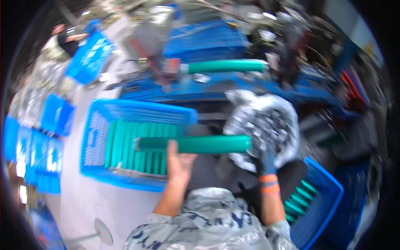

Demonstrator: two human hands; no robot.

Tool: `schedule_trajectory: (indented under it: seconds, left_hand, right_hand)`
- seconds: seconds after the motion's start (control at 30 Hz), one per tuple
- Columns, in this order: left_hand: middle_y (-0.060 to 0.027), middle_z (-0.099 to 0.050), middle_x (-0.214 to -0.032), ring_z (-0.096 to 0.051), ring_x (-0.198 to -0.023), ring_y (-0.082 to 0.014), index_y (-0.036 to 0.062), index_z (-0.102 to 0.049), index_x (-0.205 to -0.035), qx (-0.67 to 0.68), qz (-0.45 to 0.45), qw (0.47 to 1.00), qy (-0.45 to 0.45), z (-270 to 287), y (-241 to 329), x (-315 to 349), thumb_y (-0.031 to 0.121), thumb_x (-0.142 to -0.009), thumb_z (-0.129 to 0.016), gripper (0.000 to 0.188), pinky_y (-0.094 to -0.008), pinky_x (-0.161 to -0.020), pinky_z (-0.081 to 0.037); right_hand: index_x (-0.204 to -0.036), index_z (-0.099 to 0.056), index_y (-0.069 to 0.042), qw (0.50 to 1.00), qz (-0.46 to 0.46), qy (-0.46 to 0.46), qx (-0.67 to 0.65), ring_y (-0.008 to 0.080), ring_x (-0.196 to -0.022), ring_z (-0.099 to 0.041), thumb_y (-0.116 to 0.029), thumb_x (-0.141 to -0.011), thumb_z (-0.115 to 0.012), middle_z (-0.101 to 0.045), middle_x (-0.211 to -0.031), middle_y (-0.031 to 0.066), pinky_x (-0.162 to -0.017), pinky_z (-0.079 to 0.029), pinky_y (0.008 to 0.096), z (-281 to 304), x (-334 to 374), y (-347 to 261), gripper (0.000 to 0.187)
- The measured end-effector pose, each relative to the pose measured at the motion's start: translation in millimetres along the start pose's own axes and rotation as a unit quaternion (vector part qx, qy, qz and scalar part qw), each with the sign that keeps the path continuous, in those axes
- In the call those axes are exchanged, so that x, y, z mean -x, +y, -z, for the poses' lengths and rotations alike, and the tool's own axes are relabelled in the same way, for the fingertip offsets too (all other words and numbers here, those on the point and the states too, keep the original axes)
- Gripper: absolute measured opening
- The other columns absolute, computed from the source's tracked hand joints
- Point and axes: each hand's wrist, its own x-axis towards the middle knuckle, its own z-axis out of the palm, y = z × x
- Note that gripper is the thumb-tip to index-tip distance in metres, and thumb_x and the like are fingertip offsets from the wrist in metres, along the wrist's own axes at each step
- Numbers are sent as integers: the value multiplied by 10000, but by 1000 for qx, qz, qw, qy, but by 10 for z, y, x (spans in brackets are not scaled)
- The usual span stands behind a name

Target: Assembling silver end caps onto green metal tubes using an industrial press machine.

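My bare left hand (179, 162) is closed around a green tube (200, 144), which lies level across in front of me. My right hand (266, 160), in a dark glove with orange bands at the wrist, is at the near edge of a clear plastic bag (291, 125) filled with small dark and silvery pieces (266, 127). Blur hides its fingers. The tube's right end is just left of that hand; whether they touch, I cannot tell. Below the tube's left half stands a blue crate (89, 141) with several similar green tubes (129, 146) in a row.
Another green tube (225, 66) lies across a blue bench fixture (166, 93) ahead. A second blue crate (333, 187) with green tubes is at my right. Blue bins (58, 114) line the left side. A person (68, 41) is at the far left.
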Motion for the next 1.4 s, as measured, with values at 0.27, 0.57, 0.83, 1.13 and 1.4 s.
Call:
schedule_trajectory:
  seconds: [0.27, 0.57, 0.83, 1.13, 1.4]
  left_hand:
    - [-79, -741, -1357, -733, -1262, -273, 145, -634, -1417, -18, -34, 993, -108, 5, 0, 29, 496, -1133, -721, 460, -534, -1061, -588]
    - [-100, -754, -1338, -764, -1228, -268, 111, -654, -1373, -58, -50, 993, -88, -47, -108, 86, 455, -1135, -734, 426, -536, -1049, -619]
    - [-143, -745, -1418, -763, -1263, -287, 92, -687, -1345, -81, -48, 992, -87, -14, -242, 116, 455, -1143, -724, 417, -576, -1090, -614]
    - [-127, -758, -1346, -772, -1232, -297, 80, -652, -1376, -64, -52, 993, -82, 1, -233, 162, 405, -1126, -767, 425, -543, -1033, -639]
    - [-145, -769, -1383, -774, -1239, -304, 65, -671, -1372, -74, -58, 992, -83, -89, -242, 214, 389, -1129, -765, 416, -553, -1048, -629]
  right_hand:
    - [-1655, -575, 53, 990, 42, -132, -14, 259, -1477, -637, -3, -951, -629, -688, -1578, 188, -1254, -493, 418, 259, 242, 126, 708]
    - [-1768, -456, -65, 979, -40, -53, -195, 241, -1328, -687, -489, -1187, -565, -672, -1584, 121, -1125, -579, 419, 35, 147, 201, 728]
    - [-1854, -257, -140, 987, 18, -14, -156, 239, -1281, -696, -773, -1089, -598, -680, -1500, 125, -1066, -594, 400, 6, 72, 508, 1050]
    - [-1850, -249, -84, 991, 127, -31, -26, 216, -1317, -651, -611, -1179, -501, -644, -1552, 96, -1138, -504, 334, 137, -14, 784, 890]
    - [-1856, -218, -75, 993, 114, -19, 25, 182, -1216, -611, -651, -1104, -647, -605, -1604, 79, -1069, -504, 339, -108, 218, 58, 1040]
